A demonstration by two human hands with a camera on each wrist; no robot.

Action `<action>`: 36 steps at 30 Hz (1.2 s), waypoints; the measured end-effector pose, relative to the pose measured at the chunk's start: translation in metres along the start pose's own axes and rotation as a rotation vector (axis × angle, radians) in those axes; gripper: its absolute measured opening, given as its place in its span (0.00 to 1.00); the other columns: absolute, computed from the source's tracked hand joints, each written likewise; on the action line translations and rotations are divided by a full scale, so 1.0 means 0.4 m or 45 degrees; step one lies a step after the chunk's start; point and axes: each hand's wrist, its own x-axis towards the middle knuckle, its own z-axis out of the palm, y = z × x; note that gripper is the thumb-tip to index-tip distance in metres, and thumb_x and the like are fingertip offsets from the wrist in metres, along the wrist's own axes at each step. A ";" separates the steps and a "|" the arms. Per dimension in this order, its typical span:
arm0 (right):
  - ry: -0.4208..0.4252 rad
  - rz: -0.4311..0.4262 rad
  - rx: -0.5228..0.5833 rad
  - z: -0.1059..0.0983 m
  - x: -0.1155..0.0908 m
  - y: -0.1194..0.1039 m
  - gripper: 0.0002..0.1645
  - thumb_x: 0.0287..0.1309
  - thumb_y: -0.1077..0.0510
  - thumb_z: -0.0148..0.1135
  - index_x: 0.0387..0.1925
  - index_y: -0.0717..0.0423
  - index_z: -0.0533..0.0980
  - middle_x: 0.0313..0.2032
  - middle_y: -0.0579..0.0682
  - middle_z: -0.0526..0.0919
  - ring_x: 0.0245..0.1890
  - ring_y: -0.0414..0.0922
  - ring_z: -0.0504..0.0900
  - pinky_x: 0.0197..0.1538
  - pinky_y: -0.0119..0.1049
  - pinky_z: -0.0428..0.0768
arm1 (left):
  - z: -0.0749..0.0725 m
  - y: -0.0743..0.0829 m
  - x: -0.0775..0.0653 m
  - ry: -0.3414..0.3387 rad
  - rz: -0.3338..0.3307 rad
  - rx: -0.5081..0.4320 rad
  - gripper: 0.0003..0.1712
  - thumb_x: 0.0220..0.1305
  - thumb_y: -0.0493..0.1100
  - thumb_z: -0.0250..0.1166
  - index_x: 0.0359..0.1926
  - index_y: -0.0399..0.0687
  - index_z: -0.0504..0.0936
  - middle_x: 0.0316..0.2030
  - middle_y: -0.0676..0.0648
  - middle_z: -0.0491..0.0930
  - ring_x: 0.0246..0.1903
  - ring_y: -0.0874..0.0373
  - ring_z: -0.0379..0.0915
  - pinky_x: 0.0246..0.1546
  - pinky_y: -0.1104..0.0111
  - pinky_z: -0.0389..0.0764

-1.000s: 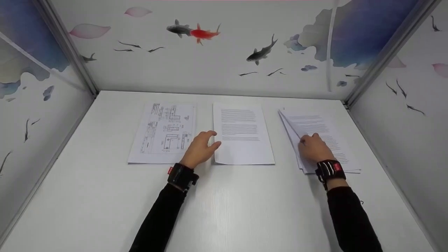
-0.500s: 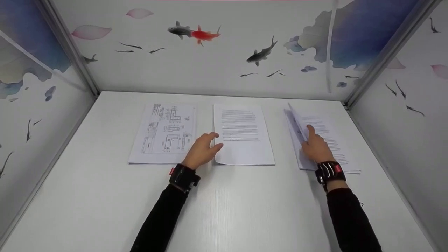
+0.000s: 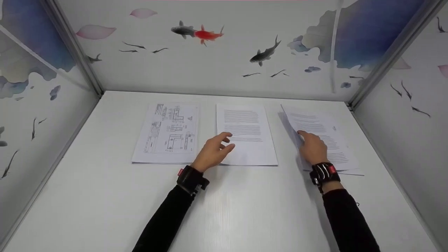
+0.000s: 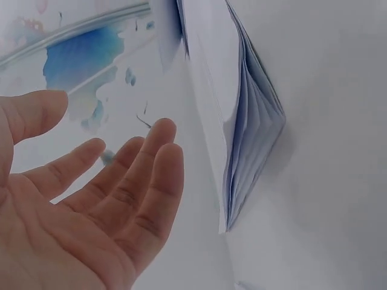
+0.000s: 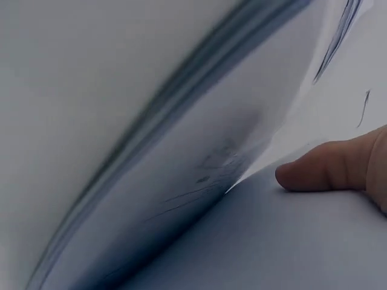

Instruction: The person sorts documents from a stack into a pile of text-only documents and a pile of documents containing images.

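My left hand (image 3: pixel 214 152) hovers over the lower left of the middle stack of paper (image 3: pixel 246 154), fingers loosely bent and holding nothing. In the left wrist view its palm faces the camera, apart from the stack (image 4: pixel 211 72), whose sheets fan out at one corner. On the right stack of printed sheets (image 3: pixel 327 140) lies my right hand (image 3: pixel 313 148), index finger stretched to the left edge, where the sheets stand raised. Up close in the right wrist view, a straight finger (image 5: pixel 329 166) touches a page beside a lifted layer of sheets (image 5: pixel 193 151). My other right fingers are hidden there.
A sheet with technical drawings (image 3: pixel 166 133) lies at the left on the white table (image 3: pixel 217 210). Walls painted with fish (image 3: pixel 208 35) enclose the table at the back and both sides.
My right hand went from pinching sheets at the left edge to stretching its index finger over them. A page with a small mark now shows on top. My left hand shifted slightly right.
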 end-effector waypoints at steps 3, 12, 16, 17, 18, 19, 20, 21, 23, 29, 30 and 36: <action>0.085 -0.073 0.019 0.012 -0.004 -0.045 0.30 0.55 0.73 0.47 0.60 0.60 0.75 0.49 0.68 0.82 0.46 0.65 0.81 0.41 0.59 0.77 | 0.017 0.002 0.002 -0.082 -0.027 -0.072 0.28 0.72 0.53 0.57 0.68 0.49 0.67 0.54 0.42 0.80 0.46 0.51 0.81 0.47 0.60 0.81; 0.345 -0.292 -0.006 0.036 -0.008 -0.194 0.26 0.59 0.74 0.51 0.57 0.60 0.77 0.35 0.61 0.84 0.27 0.58 0.80 0.30 0.50 0.78 | 0.055 0.012 0.043 -0.223 -0.221 -0.330 0.39 0.72 0.55 0.56 0.76 0.50 0.52 0.54 0.40 0.79 0.47 0.46 0.82 0.45 0.59 0.83; 0.408 -0.320 -0.050 0.045 -0.013 -0.245 0.26 0.56 0.75 0.55 0.57 0.61 0.77 0.31 0.59 0.82 0.24 0.55 0.77 0.27 0.47 0.76 | 0.067 0.020 0.068 -0.206 -0.267 -0.434 0.40 0.73 0.56 0.55 0.76 0.49 0.51 0.57 0.36 0.77 0.49 0.44 0.81 0.46 0.58 0.83; 0.416 -0.332 -0.065 0.047 -0.017 -0.259 0.26 0.56 0.75 0.55 0.57 0.61 0.77 0.30 0.59 0.82 0.23 0.54 0.76 0.26 0.47 0.76 | 0.071 0.021 0.074 -0.198 -0.280 -0.483 0.40 0.73 0.56 0.55 0.76 0.49 0.50 0.58 0.35 0.77 0.50 0.45 0.81 0.47 0.58 0.83; 0.426 -0.346 -0.078 0.049 -0.022 -0.274 0.27 0.56 0.75 0.56 0.57 0.61 0.77 0.30 0.58 0.81 0.23 0.54 0.76 0.26 0.47 0.76 | 0.075 0.024 0.079 -0.190 -0.288 -0.542 0.40 0.73 0.56 0.55 0.76 0.48 0.50 0.59 0.33 0.76 0.52 0.45 0.80 0.47 0.58 0.83; 0.433 -0.363 -0.092 0.052 -0.027 -0.290 0.27 0.55 0.75 0.57 0.58 0.61 0.77 0.30 0.58 0.81 0.23 0.53 0.76 0.25 0.47 0.77 | 0.079 0.026 0.083 -0.178 -0.298 -0.604 0.41 0.72 0.55 0.56 0.76 0.47 0.50 0.59 0.33 0.75 0.53 0.45 0.80 0.48 0.58 0.83; 0.441 -0.382 -0.104 0.054 -0.033 -0.307 0.27 0.55 0.75 0.57 0.58 0.62 0.76 0.31 0.58 0.81 0.23 0.53 0.76 0.25 0.47 0.77 | 0.084 0.029 0.088 -0.165 -0.305 -0.672 0.41 0.72 0.55 0.56 0.76 0.47 0.49 0.60 0.32 0.74 0.53 0.45 0.79 0.49 0.58 0.82; 0.449 -0.401 -0.116 0.058 -0.040 -0.323 0.28 0.54 0.75 0.58 0.58 0.62 0.76 0.31 0.58 0.81 0.24 0.53 0.77 0.24 0.47 0.78 | 0.088 0.033 0.092 -0.152 -0.311 -0.744 0.41 0.72 0.55 0.57 0.76 0.46 0.49 0.60 0.31 0.74 0.54 0.44 0.79 0.49 0.58 0.82; 0.465 -0.440 -0.149 0.063 -0.054 -0.356 0.27 0.53 0.74 0.60 0.57 0.62 0.76 0.31 0.58 0.81 0.24 0.53 0.78 0.23 0.47 0.78 | 0.097 0.042 0.098 -0.124 -0.317 -0.887 0.41 0.72 0.54 0.57 0.76 0.47 0.51 0.60 0.32 0.74 0.55 0.44 0.79 0.50 0.57 0.82; 0.442 -0.515 -0.173 0.083 -0.087 -0.432 0.21 0.49 0.74 0.63 0.47 0.63 0.79 0.27 0.54 0.77 0.24 0.50 0.77 0.21 0.44 0.77 | 0.109 0.067 0.108 0.019 -0.337 -1.197 0.25 0.74 0.54 0.54 0.65 0.49 0.69 0.48 0.43 0.83 0.45 0.51 0.83 0.42 0.62 0.84; 0.436 -0.524 -0.171 0.087 -0.091 -0.441 0.20 0.49 0.74 0.63 0.47 0.63 0.79 0.26 0.53 0.77 0.24 0.50 0.76 0.20 0.43 0.76 | 0.108 0.070 0.110 0.044 -0.359 -1.239 0.23 0.75 0.53 0.53 0.63 0.48 0.71 0.45 0.45 0.83 0.42 0.53 0.84 0.39 0.64 0.84; 0.451 -0.564 -0.154 0.099 -0.104 -0.464 0.29 0.50 0.69 0.64 0.57 0.59 0.78 0.28 0.52 0.77 0.25 0.49 0.77 0.18 0.43 0.75 | 0.092 0.077 0.114 0.107 -0.452 -1.474 0.22 0.79 0.50 0.43 0.63 0.46 0.72 0.48 0.44 0.82 0.41 0.55 0.82 0.35 0.66 0.83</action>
